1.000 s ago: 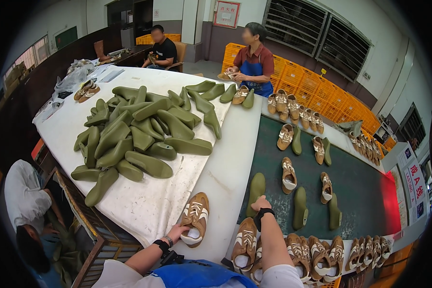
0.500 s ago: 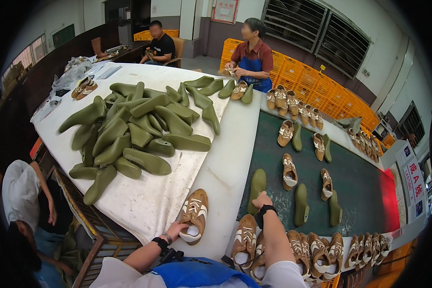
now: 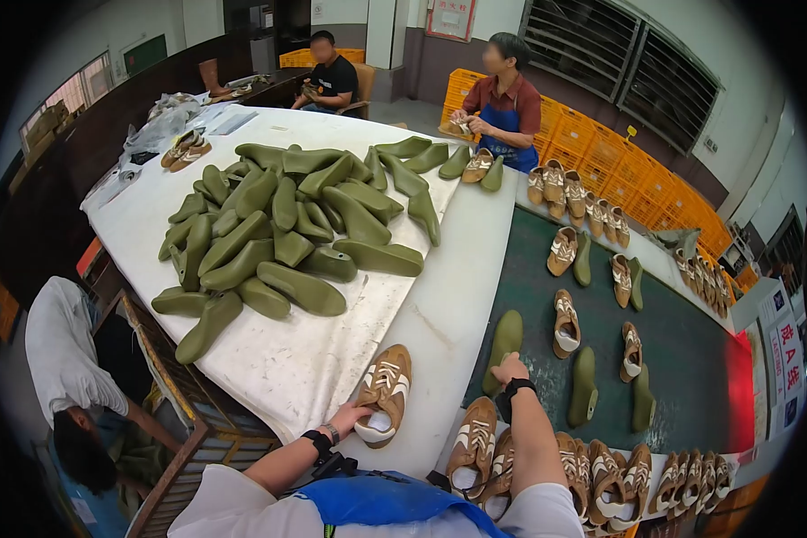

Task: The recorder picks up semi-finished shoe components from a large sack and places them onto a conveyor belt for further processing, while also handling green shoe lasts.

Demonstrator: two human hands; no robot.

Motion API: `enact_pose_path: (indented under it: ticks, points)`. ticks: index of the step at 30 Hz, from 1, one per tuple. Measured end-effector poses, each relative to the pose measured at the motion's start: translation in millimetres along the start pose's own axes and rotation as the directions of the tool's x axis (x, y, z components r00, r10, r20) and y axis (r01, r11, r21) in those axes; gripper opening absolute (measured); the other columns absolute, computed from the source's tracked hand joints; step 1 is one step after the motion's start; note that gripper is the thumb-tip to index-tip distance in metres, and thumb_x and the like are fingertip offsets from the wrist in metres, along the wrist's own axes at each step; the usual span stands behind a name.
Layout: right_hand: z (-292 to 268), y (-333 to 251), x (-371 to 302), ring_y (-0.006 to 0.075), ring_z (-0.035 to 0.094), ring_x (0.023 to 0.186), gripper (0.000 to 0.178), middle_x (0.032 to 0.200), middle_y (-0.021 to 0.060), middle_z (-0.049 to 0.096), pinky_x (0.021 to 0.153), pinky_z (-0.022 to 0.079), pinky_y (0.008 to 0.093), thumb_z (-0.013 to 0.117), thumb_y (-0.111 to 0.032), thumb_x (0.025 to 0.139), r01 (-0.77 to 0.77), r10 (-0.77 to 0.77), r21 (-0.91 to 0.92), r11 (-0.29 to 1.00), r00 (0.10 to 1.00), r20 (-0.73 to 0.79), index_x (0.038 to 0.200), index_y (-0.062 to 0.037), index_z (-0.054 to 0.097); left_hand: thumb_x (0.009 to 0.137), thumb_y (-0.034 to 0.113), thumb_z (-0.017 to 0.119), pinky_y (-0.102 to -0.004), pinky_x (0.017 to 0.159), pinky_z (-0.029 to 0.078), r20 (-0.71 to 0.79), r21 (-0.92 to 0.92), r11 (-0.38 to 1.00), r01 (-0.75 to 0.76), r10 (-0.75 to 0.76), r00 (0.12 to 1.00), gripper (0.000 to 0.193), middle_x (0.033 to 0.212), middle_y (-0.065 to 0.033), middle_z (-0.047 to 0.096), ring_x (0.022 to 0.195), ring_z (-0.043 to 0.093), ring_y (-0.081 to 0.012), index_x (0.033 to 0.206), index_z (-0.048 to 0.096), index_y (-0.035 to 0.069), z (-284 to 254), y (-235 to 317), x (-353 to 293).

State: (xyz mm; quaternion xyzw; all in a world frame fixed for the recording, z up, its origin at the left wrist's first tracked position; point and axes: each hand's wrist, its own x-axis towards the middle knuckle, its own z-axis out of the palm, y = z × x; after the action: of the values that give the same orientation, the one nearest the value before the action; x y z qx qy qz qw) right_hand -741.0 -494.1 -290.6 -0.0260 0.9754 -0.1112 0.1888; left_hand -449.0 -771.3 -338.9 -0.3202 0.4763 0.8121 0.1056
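Note:
My left hand point(image 3: 349, 418) grips the side of a brown sneaker point(image 3: 389, 381) with white stripes, near its heel opening. That sneaker stands on the pale tabletop, toe pointing away from me, with white stuffing showing inside. My right hand point(image 3: 510, 368) is closed around the heel end of an olive green shoe last point(image 3: 506, 336) lying on the green conveyor belt. The fingertips are partly hidden behind the hand. Just below my right forearm, another brown sneaker point(image 3: 472, 444) stands at the near edge of the belt.
A large pile of green lasts point(image 3: 278, 224) covers the left table point(image 3: 332, 359). Sneakers and lasts lie in pairs along the belt point(image 3: 547, 394), with sneaker rows on both its edges. A co-worker in a blue apron point(image 3: 502, 125) stands beyond; another person point(image 3: 81, 359) bends by a metal-framed cart point(image 3: 188, 448).
The view has swung left, so the scene sits farther right. Both my hands stay on the same sneaker and last. The person at lower left has bent farther down over the cart.

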Motion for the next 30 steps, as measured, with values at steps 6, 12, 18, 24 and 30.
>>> enact_pose_path:
  ticks: [6, 12, 18, 24, 30]
  points:
    - [-39, -49, -52, 0.0295, 0.062, 0.077, 0.046, 0.084, 0.0185, 0.063, 0.069, 0.049, 0.038, 0.06, -0.027, 0.076, 0.198, -0.187, -0.165, 0.966, 0.979, 0.081, 0.108, 0.0006, 0.044, 0.08, 0.009, 0.055, -0.0298, 0.071, 0.051, -0.036, 0.025, 1.0, -0.008, 0.009, 0.999, 0.031, 0.097, -0.0101, 0.062, 0.081, 0.062, -0.0167, 0.109, 0.053, -0.003, 6, 10, -15]
    - [-27, -127, -153, 0.0289, 0.062, 0.085, 0.035, 0.09, 0.0135, 0.065, 0.071, 0.049, 0.038, 0.06, -0.034, 0.078, 0.749, -0.761, 0.144, 0.646, 0.619, 0.193, 0.103, -0.0113, 0.063, 0.079, 0.012, 0.056, -0.0287, 0.067, 0.049, -0.044, 0.035, 0.998, -0.059, 0.06, 0.997, 0.034, 0.09, -0.0072, 0.062, 0.077, 0.06, -0.0155, 0.111, 0.055, 0.0, 12, 5, -14]
    - [4, -142, -239, 0.0335, 0.06, 0.078, 0.034, 0.084, 0.014, 0.062, 0.065, 0.047, 0.042, 0.055, -0.039, 0.081, 0.88, -0.853, 0.043, 0.474, 0.446, 0.27, 0.1, -0.0116, 0.059, 0.079, 0.012, 0.053, -0.0282, 0.065, 0.047, -0.13, -0.016, 0.988, -0.153, 0.15, 0.98, 0.029, 0.089, -0.0067, 0.06, 0.077, 0.057, -0.0136, 0.105, 0.056, 0.001, 22, 22, -32]
    - [-8, -125, -237, 0.0326, 0.06, 0.074, 0.034, 0.082, 0.0157, 0.061, 0.062, 0.047, 0.041, 0.06, -0.03, 0.078, 0.898, -0.929, 0.242, 0.367, 0.365, 0.054, 0.104, -0.0103, 0.054, 0.088, 0.049, 0.044, -0.0378, 0.091, 0.043, 0.217, -0.129, 0.975, -0.181, 0.206, 0.954, 0.054, 0.119, -0.0072, 0.051, 0.109, 0.05, -0.0202, 0.125, 0.041, 0.009, 30, 75, -76]
    - [-56, -131, -269, 0.0332, 0.057, 0.07, 0.038, 0.074, 0.0148, 0.057, 0.061, 0.044, 0.038, 0.065, -0.038, 0.074, 0.854, -0.943, 0.401, 0.33, 0.311, 0.114, 0.084, -0.0028, 0.055, 0.079, 0.067, 0.041, -0.0459, 0.095, 0.04, 0.187, -0.552, 0.772, -0.316, 0.484, 0.855, 0.074, 0.119, -0.0165, 0.05, 0.112, 0.048, -0.0318, 0.125, 0.039, 0.008, 5, 131, -83]
